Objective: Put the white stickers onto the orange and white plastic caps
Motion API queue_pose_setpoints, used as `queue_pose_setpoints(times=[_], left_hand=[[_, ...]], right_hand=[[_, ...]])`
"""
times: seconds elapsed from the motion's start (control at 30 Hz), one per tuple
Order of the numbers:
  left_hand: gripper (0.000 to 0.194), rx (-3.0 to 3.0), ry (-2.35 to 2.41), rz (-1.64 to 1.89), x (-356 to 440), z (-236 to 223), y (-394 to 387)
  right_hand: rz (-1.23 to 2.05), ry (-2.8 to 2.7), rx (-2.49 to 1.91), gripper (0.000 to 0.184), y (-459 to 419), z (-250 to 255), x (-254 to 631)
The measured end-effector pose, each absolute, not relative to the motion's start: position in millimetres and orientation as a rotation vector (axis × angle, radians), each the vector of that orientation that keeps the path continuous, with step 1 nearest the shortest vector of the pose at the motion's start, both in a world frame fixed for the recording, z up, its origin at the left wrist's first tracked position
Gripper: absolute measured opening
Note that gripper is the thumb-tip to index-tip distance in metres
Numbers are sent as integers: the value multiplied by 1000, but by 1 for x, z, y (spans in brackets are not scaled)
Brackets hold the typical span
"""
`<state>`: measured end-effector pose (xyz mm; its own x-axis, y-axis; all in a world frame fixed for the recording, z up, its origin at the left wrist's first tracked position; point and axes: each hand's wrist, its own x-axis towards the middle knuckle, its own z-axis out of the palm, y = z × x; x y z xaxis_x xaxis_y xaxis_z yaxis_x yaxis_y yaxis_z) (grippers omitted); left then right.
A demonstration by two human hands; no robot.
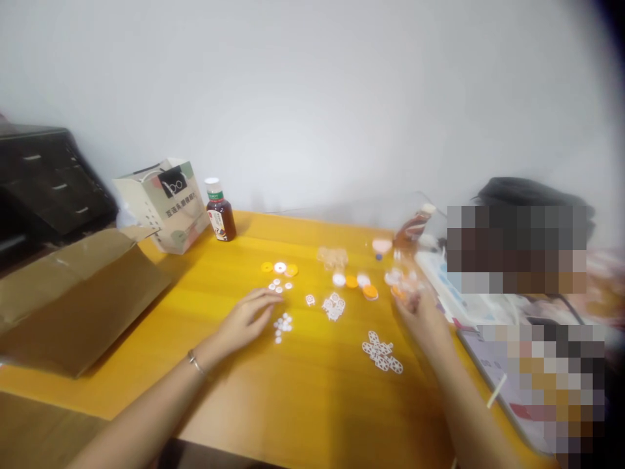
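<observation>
Fingers of the left hand (pixel 251 316) are loosely open beside the small white discs (pixel 284 324), with nothing visible in them; the right hand (pixel 416 309) is at the blurred pile of white and orange discs (pixel 401 284), and whether it grips one I cannot tell. Yellow tabletop (pixel 293 391) runs from the pale wall (pixel 312 104) to its near edge, with its widest bare stretch in front of the left hand and between the forearms. At left, a black case (pixel 49 179), an open cardboard box (pixel 83 299) and a printed paper bag (pixel 168 208) close off that side, with a white-capped dark bottle (pixel 222 212) beside the bag. At right, a partly pixelated person (pixel 534 189) and a flat purplish board (pixel 508 384) crowd the edge; a blurred reddish-brown bottle (pixel 414 225) leans behind the pile. Oval openwork white pieces (pixel 381 352) overlap nearest the front, rounder openwork white pieces (pixel 334 306) cluster mid-table, and the small discs look plain and round.
</observation>
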<state>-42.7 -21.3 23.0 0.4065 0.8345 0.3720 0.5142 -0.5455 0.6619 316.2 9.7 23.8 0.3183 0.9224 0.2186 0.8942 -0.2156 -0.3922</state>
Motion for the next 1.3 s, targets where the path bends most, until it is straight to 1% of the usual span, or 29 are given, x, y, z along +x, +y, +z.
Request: queue_pose_setpoints(times=[0.07, 0.23, 0.37, 0.5, 0.6, 0.77, 0.93, 1.1, 1.3], left_hand=[[25, 2173, 1225, 950, -45, 20, -18], [21, 2098, 1289, 738, -43, 15, -20], [19, 2116, 1276, 681, -40, 17, -24], [17, 2164, 1382, 760, -45, 16, -21], [16, 2179, 1472, 863, -49, 11, -15], [26, 2226, 1492, 932, -44, -2, -4], [20, 2249, 1523, 893, -40, -9, 7], [17, 2206, 1451, 952, -27, 0, -5], [10, 2372, 1196, 744, 11, 1, -29]], right_hand=[[101, -1657, -1966, 23, 4, 27, 303], [366, -2049, -1536, 29, -19, 24, 255], [418, -2387, -1318, 24, -38, 11, 222], [394, -2595, -1129, 18, -47, -4, 206], [419, -2581, -1131, 16, -46, -8, 205], [571, -2567, -1183, 10, -43, -2, 208], [662, -2553, -1248, 9, -44, 3, 209], [714, -2529, -1257, 11, -43, 4, 210], [766, -2488, -1315, 12, -42, 4, 211]])
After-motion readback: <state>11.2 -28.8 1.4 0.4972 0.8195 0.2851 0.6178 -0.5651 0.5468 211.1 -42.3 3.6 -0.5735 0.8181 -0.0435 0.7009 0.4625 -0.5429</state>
